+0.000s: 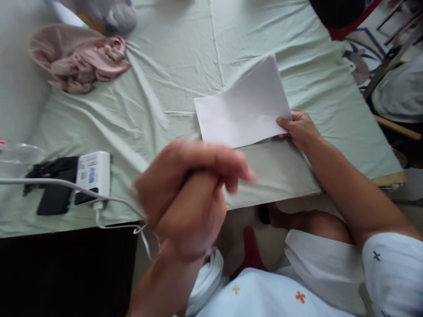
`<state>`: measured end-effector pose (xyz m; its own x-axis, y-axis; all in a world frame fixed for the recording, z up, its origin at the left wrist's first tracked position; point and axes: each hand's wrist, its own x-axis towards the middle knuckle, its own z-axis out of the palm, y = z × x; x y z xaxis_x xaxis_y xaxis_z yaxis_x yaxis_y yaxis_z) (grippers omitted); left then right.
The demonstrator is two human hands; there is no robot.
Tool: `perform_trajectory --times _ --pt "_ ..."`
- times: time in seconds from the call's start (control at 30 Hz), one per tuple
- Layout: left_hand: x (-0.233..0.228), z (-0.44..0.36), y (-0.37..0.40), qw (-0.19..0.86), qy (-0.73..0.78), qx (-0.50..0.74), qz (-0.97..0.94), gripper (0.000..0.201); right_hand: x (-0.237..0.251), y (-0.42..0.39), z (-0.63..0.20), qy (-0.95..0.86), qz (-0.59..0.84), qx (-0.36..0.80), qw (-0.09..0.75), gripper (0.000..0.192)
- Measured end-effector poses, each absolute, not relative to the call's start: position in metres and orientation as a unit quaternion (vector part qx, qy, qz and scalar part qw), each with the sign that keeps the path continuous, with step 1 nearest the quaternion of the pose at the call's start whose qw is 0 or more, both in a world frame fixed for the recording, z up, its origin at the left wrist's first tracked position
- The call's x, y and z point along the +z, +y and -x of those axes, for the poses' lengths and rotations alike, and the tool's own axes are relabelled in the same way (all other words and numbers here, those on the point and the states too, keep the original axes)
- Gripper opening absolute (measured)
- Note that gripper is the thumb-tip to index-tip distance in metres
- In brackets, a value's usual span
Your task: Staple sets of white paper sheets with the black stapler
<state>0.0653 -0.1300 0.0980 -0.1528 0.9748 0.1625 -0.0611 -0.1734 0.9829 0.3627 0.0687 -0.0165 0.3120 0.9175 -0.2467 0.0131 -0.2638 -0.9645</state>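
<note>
white paper (243, 110) under right hand (299, 127)

Two hands are in view: the left hand (191, 193), blurred and raised close to the camera, and the right hand (299, 127), which rests at the near corner of the paper. There is one sheet of white paper (243, 108) on the desk (172, 66), which is covered by one pale green cloth. One pink crumpled garment (77, 59) lies at the far left. One white charger box (90, 174) sits near the left edge with one white cable (49, 182) running past it, beside one black object (53, 191). One clear plastic item (16, 152) shows at the left border.
</note>
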Motion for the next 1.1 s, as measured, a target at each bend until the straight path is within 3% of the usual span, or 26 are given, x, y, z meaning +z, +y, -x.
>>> perform_trajectory --times 0.17,0.3,0.53,0.67,0.77,0.83,0.93,1.03,1.1 --pt "0.043 -0.112 -0.033 0.438 0.419 0.703 -0.371 0.023 -0.002 0.063 -0.361 -0.349 0.682 0.475 0.432 0.017" --pt "0.013 -0.098 -0.032 0.462 0.481 0.665 -0.335 0.021 0.004 0.042 -0.362 -0.37 0.669 0.457 0.455 0.013" --pt "0.005 -0.083 -0.015 0.493 0.548 0.607 -0.297 0.022 -0.016 0.006 -0.362 -0.413 0.659 0.431 0.456 0.01" --pt "0.002 -0.09 -0.02 0.454 0.586 0.536 -0.405 0.019 -0.016 0.003 -0.372 -0.396 0.669 0.393 0.491 0.016" --pt "0.007 -0.109 -0.04 0.365 0.577 0.499 -0.534 0.021 -0.015 0.007 -0.374 -0.392 0.677 0.366 0.504 0.017" --pt "0.008 -0.13 -0.059 0.299 0.494 0.519 -0.63 0.022 -0.016 0.01 -0.374 -0.372 0.677 0.371 0.515 0.017" --pt "-0.003 -0.168 -0.096 0.302 0.374 0.449 -0.753 0.018 -0.019 0.01 -0.376 -0.34 0.673 0.377 0.538 0.018" --pt "-0.021 -0.197 -0.139 0.291 0.382 0.323 -0.815 0.011 -0.019 0.007 -0.383 -0.319 0.676 0.38 0.545 0.018" --pt "-0.032 -0.207 -0.167 0.244 0.337 0.311 -0.854 0.018 -0.017 0.006 -0.389 -0.3 0.682 0.384 0.545 0.018"
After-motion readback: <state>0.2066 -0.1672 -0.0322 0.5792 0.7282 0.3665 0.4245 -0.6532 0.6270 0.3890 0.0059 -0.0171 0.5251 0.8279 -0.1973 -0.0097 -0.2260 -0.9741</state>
